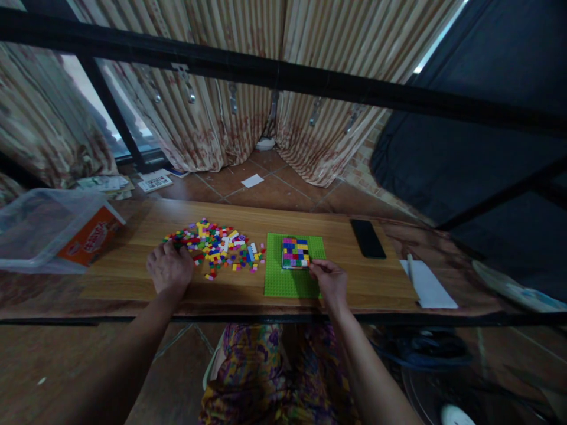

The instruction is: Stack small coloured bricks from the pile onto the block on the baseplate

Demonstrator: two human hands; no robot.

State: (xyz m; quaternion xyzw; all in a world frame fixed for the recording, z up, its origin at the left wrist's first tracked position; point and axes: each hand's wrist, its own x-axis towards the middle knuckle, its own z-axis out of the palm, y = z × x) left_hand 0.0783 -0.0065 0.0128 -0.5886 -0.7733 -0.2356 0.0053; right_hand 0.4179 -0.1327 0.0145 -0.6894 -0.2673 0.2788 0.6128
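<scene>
A green baseplate lies on the wooden table. A square block of many-coloured small bricks is built on its far part. My right hand rests on the plate's right edge, fingers pinched together close to the block's near right corner; what they hold is too small to see. Left of the plate lies a loose heap of coloured bricks. My left hand sits at the heap's left edge, knuckles up, fingers curled down onto the bricks.
A black phone lies at the far right of the table. White paper with a pen lies further right. A clear plastic box with an orange label stands at the left end. Curtains and a tiled floor lie beyond.
</scene>
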